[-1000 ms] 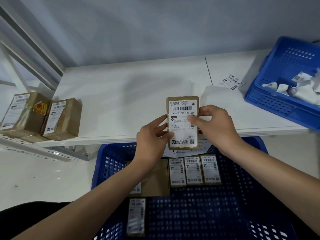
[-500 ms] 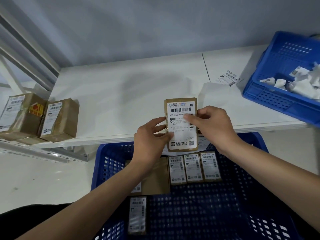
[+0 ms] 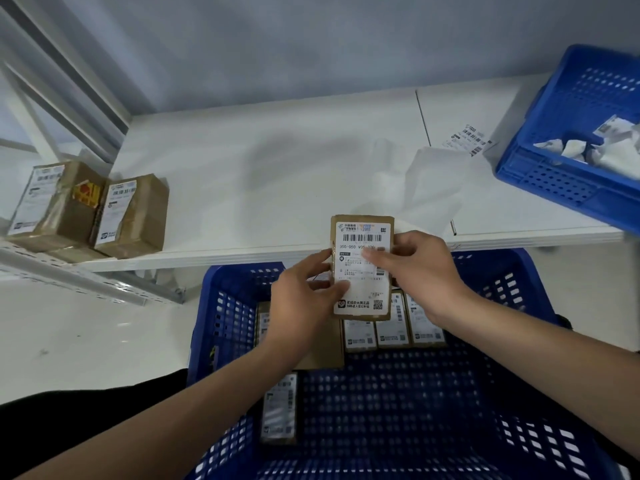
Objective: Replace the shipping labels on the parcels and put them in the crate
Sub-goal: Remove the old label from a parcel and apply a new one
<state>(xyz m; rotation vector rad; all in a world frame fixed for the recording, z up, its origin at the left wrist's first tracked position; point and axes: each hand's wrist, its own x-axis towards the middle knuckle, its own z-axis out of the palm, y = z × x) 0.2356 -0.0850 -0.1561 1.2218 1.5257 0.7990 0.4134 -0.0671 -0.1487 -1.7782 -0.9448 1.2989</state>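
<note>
Right hand [image 3: 420, 271] fingertips press the fresh label [image 3: 362, 268] flat; left hand [image 3: 304, 296] thumb and fingers pinch the parcel [image 3: 360, 220] edge. It has dipped lower, over the crate [image 3: 221, 306] at six o'clock, probably nearly ready to drop in

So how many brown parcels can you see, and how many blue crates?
Parcel held in the hands: 1
Parcels on the shelf at the left: 2
Parcels in the big blue crate, those that show: 5
Blue crates, counting the smaller one with paper scraps: 2
Total: 8 parcels, 2 crates, 10 things.
</note>
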